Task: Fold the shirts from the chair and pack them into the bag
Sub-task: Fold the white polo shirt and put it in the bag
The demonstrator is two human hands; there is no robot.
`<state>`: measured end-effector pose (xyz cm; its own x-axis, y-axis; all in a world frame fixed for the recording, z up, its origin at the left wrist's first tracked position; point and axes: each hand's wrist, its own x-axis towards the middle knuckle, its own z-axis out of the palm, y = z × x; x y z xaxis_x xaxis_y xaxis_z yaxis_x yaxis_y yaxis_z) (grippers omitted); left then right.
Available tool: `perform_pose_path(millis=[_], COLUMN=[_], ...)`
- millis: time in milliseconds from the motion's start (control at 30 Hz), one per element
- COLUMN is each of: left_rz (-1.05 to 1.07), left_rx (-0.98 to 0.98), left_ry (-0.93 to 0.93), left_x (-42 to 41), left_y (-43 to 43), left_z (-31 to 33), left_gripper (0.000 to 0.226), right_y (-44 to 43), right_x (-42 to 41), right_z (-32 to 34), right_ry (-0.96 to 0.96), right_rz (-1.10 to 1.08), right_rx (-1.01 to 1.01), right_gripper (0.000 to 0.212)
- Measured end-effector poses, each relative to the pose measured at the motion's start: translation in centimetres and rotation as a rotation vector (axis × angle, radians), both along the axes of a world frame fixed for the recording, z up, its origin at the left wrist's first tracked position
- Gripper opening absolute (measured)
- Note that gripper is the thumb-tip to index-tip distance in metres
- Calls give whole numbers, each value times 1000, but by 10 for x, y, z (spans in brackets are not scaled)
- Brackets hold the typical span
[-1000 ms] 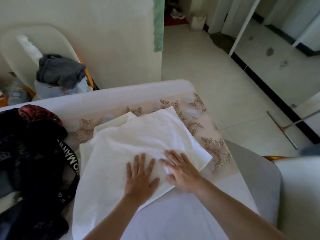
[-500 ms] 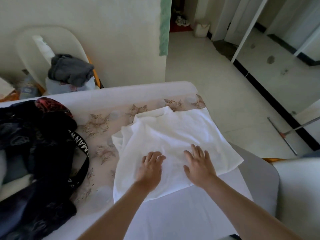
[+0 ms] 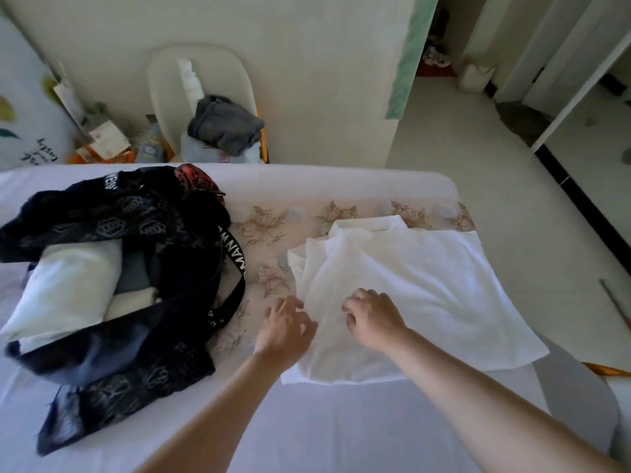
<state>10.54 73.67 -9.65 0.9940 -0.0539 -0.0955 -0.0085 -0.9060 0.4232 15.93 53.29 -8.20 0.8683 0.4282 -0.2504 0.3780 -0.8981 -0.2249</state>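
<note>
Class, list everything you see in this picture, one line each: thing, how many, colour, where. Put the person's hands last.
white shirt: one, white, partly folded on the bed's right side
bag: one, black with a printed pattern, open on the bed's left side
folded clothes: at least two, white and grey-blue, inside the bag
bed: one, pale sheet with a floral band, foreground
chair: one, cream, by the wall behind the bed
grey garment: one, grey, piled on the chair
left hand: one, at the shirt's left edge, grip unclear
right hand: one, fingers curled into the shirt
</note>
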Motion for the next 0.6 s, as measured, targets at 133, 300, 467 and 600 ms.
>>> perform_pose_path(millis=[133,300,467,600], left_rz=[120,284,391,562], left_rx=[-80,-100,86,-111], left_ry=[-33,159,301,165], left_x=[55,130,171,187], left_y=[2,-5,-9,3], left_z=[7,15,7,8], left_gripper=[20,36,34,18], right_y=[14,30,35,35], right_x=[57,113,146,165], right_z=[16,15,-3,-10], right_ry=[-43,-22,-34,-86], right_rz=[-28,-40,17,-73], right_rx=[120,202,80,257], right_gripper=[32,44,50,29])
